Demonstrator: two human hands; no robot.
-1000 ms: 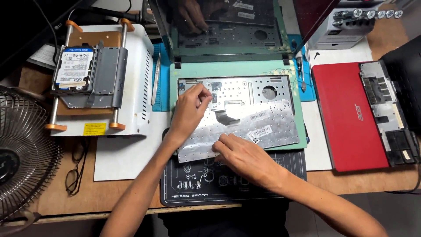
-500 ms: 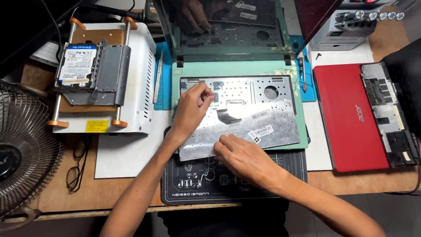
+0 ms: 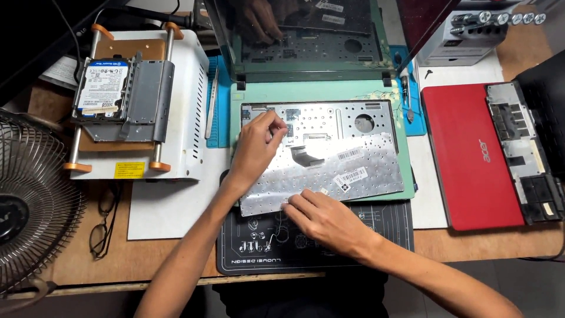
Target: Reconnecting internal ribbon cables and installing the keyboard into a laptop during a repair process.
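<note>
An open teal laptop [image 3: 318, 91] lies in front of me with its keyboard tray [image 3: 329, 118] exposed. A loose keyboard [image 3: 359, 168] rests face down on it, silver back up, slightly askew. My left hand [image 3: 256, 147] sits over the keyboard's upper left corner, thumb and fingertips pinched together at its edge. My right hand [image 3: 323, 219] lies on the keyboard's lower edge, fingers curled on the rim near the left end. The corner under my left hand is hidden.
A black work mat [image 3: 376, 232] lies under the laptop's front. A red laptop [image 3: 471, 153] lies upside down at right. At left a hard drive in a metal caddy [image 3: 120, 94] sits on a white machine. A fan [image 3: 29, 206] and glasses [image 3: 103, 227] are far left.
Both hands stay on the keyboard in nearly the same places. The view has shifted slightly.
</note>
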